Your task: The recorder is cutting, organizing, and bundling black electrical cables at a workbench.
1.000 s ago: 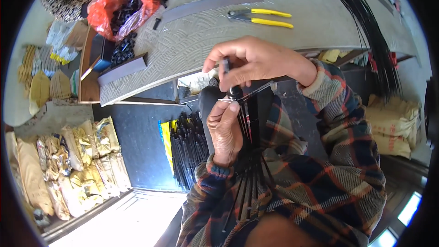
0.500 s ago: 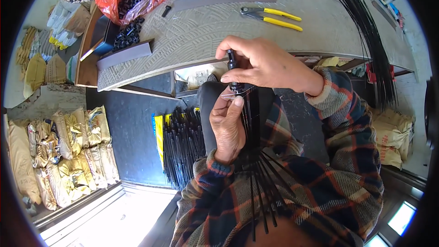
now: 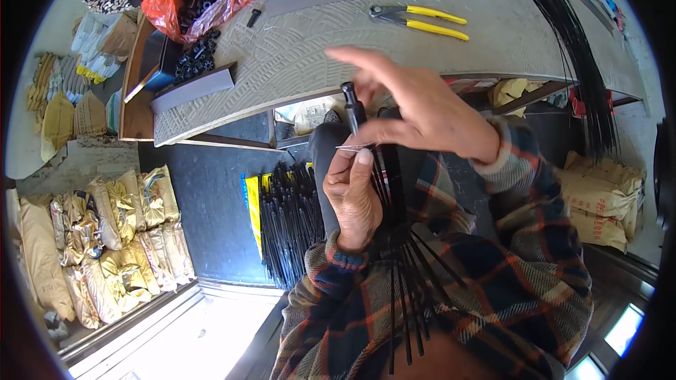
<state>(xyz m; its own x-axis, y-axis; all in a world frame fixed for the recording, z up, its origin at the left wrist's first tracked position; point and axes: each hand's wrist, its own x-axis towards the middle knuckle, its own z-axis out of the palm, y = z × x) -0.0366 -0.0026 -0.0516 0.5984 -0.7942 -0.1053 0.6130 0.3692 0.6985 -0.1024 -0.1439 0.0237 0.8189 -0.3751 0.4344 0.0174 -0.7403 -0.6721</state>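
Observation:
My left hand [image 3: 352, 200] pinches thumb against fingers at the lower end of a black tube-shaped handle [image 3: 351, 103]. A few thin, silvery pins [image 3: 350, 148] stick out sideways from the same pinch. Tilted up and away from me, the handle shows its knobbed tip. Over it hovers my right hand [image 3: 422, 102], fingers spread and partly smeared by motion; its lower fingers overlap the handle's side, and I cannot tell whether they touch. Below the left hand, long thin black rods [image 3: 400, 302] lie over my lap and fan out toward me.
Yellow-handled cutting pliers [image 3: 433, 22] lie on the worktable [image 3: 303, 49]. A red plastic bag [image 3: 160, 3] of black parts stands at the table's left. Black rods [image 3: 563, 42] hang over its right edge. More rods [image 3: 285, 225] stand left of my knee. Wrapped packages [image 3: 102, 239] lie at left.
My right hand has loosened from the black handle; its fingers have spread and lifted off the tip. The left hand keeps its pinch in nearly the same place.

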